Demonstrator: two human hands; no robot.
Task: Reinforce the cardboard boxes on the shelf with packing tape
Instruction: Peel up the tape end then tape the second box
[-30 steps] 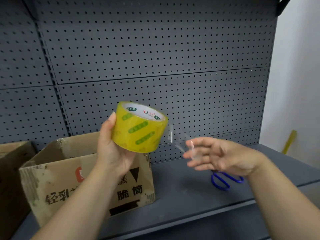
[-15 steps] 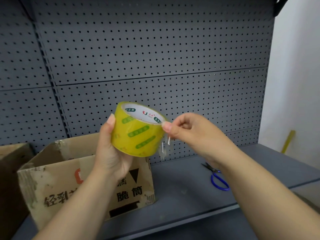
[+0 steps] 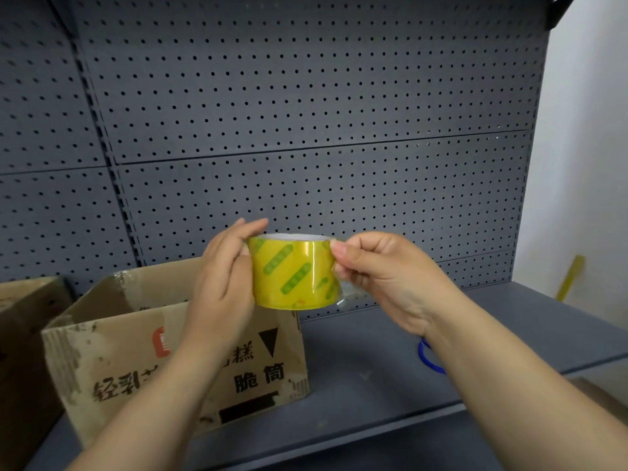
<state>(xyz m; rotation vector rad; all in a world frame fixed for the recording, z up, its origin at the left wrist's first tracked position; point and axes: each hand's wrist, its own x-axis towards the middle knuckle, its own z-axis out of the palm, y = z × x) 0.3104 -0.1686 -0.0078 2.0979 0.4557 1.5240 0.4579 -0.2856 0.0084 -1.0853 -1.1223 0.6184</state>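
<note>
While the left hand (image 3: 224, 283) wraps thumb and fingers round the yellow roll of packing tape (image 3: 294, 271), core axis upright, the right hand (image 3: 380, 277) pinches the loose tape end (image 3: 341, 297) at the roll's right side. The open brown cardboard box (image 3: 136, 355) stands on the grey metal shelf (image 3: 373, 385) below and to the left, nearer the left hand; its contents are hidden. Blue-handled scissors (image 3: 429, 358) lie under the right wrist.

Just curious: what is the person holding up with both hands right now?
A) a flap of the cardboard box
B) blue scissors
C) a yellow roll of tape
C: the left hand grips the yellow tape roll, and the right hand pinches at its other side.
</note>
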